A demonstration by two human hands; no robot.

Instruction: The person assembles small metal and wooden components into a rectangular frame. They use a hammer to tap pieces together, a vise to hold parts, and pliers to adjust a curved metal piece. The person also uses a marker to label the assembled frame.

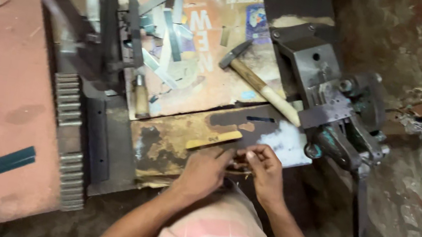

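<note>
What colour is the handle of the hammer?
Pale wood, light tan; the hammer shows in the head view.

Small thin piece (pixel 238 161), dark w/ brownish tint, pinched between fingertips of left hand (pixel 204 171) & right hand (pixel 265 170); mostly hidden, exact shape unclear. Held just above worn board edge, near yellow strip (pixel 214 139) lying flat, slightly tilted.

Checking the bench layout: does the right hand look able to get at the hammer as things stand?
Probably yes. The hammer lies uncovered on the board just beyond the right hand, handle end nearest, nothing between. But both hands are busy with a small piece.
</note>
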